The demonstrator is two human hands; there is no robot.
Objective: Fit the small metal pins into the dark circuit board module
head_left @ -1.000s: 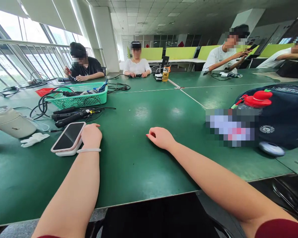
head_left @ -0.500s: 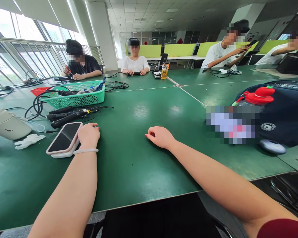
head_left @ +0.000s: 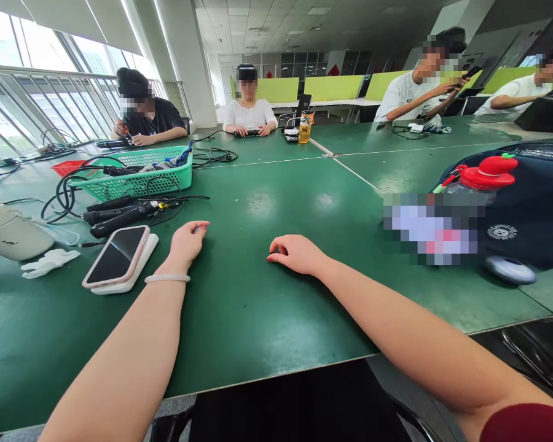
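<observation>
My left hand (head_left: 188, 242) rests on the green table (head_left: 244, 294), right of a pink-edged phone (head_left: 117, 258) and apart from it. The phone lies on a white box-like thing (head_left: 148, 250). A pale bangle (head_left: 168, 279) circles my left wrist. The left fingers curve loosely to the right, with a small gap between thumb and forefinger and nothing held. My right hand (head_left: 297, 253) lies on its side farther right. Its fingers are loosely bent, thumb tip apart from the forefinger, holding nothing. The undersides of both hands are hidden.
Black handheld devices with cables (head_left: 124, 218) lie before a green basket (head_left: 142, 178). At left are a white pouch (head_left: 13, 230) and a crumpled tissue (head_left: 50, 263). A dark backpack (head_left: 529, 202) and red-capped bottle (head_left: 488, 172) stand at right. Several people sit around the table.
My left hand has moved right, away from the phone's edge, and now lies on the bare tabletop. My right hand stays in place, its thumb and forefinger slightly farther apart.
</observation>
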